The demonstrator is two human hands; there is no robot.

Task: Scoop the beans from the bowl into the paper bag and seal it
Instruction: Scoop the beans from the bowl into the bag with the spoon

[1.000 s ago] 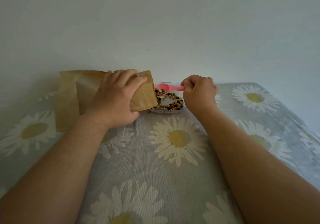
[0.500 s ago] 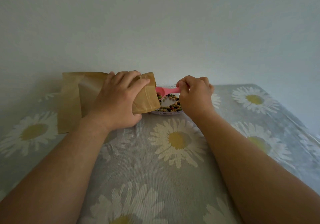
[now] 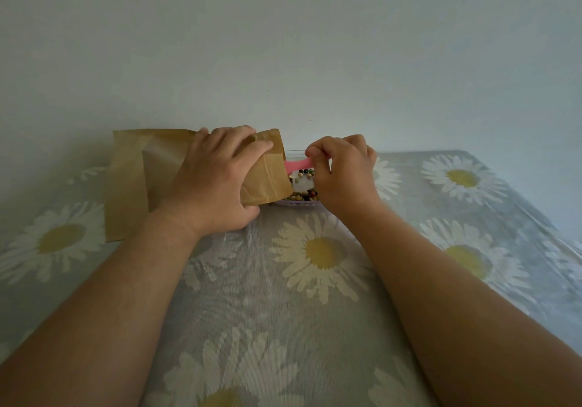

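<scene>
Now left hand (image 3: 217, 183) gripping paper bag (image 3: 141, 180), right hand (image 3: 343, 173) tipping pink scoop (image 3: 297, 164) in

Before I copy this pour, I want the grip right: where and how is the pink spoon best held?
By the handle's far end, coming from the right, as the right hand pinches it. The pink spoon lies level with its bowl end at the mouth of the paper bag, which the left hand holds tipped toward it.

Left of bowl (image 3: 299, 200): paper bag (image 3: 151, 180) blocks, touching its rim.
Near side of bowl: open table (image 3: 252, 296) between the forearms.
Right of bowl: bare table.
</scene>
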